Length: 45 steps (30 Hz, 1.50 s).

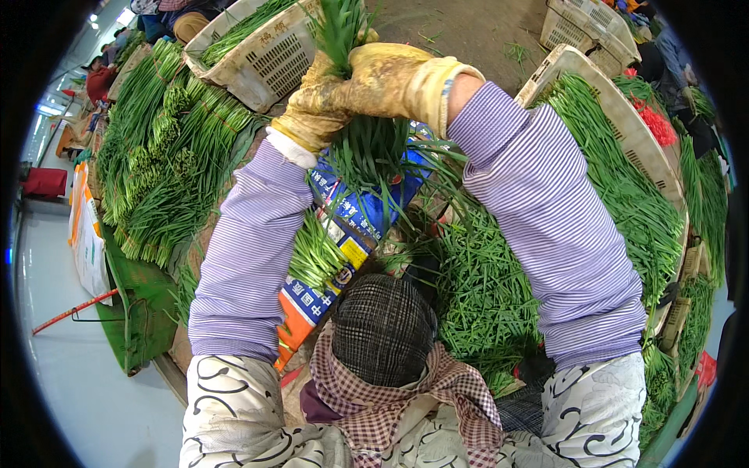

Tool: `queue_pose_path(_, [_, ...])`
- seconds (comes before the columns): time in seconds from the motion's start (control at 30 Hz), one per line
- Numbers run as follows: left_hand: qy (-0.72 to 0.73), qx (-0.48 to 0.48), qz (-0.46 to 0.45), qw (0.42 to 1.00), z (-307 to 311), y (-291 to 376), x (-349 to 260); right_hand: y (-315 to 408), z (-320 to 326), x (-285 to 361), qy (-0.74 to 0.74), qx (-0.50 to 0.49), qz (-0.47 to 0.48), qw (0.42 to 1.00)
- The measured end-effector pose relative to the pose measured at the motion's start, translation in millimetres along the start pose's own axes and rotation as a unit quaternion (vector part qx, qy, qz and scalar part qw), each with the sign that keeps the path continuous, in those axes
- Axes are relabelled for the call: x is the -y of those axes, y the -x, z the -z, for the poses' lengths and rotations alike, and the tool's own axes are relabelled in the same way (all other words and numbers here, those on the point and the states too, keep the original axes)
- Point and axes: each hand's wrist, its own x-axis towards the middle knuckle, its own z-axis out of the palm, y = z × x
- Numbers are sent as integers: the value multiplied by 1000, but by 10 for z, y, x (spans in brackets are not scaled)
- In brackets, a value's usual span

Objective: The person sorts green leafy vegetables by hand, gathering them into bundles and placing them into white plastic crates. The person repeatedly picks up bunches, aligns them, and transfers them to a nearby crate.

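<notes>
A bunch of long green leaves, probably garlic chives (371, 155), is gripped between both my hands, in stained yellow work gloves. My left hand (316, 105) closes around it from the left. Against it, my right hand (395, 79) wraps the bunch from the right, the glove cuff folded back at the wrist. One end of the greens sticks up past my fingers, while the leaves below droop over a blue printed plastic sack (374, 202). The fingertips are mostly hidden. Nearer to me, a small bundle of pale-green stalks (316, 254) lies on the printed sacking.
Tied chive bundles (169, 146) are heaped at left, beside a green crate (140, 304). A white plastic crate (263, 52) holds greens at upper left; another crate (629, 134) is full at right. Loose leaves (485, 292) pile up right of a dark checked cap (383, 327). People sit farther off.
</notes>
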Motion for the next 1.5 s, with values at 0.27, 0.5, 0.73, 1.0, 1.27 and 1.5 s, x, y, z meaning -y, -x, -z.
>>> queue_pose_path(0.27, [223, -130, 48, 965, -88, -120, -299, 918, -80, -537, -177, -274, 26, 945])
queue_pose_path(0.5, [-323, -122, -83, 935, 323, -245, -930, 2272, -725, -877, 95, -223, -169, 955])
queue_pose_path(0.73, [-307, -127, -43, 942, -83, -256, -1644, 2122, -738, -438, 35, -389, -49, 919])
queue_pose_path(1.0, [-235, -153, -70, 957, -399, -4, -1740, 2680, -664, -445, -536, -479, -102, 688])
queue_pose_path(1.27, [396, -209, 184, 875, -883, 210, -2029, 3382, -1134, -1331, -770, -578, -144, 230])
queue_pose_path(1.5, [491, -248, 189, 813, -919, 219, -2150, 4168, -1395, -1494, -579, -528, -444, 434])
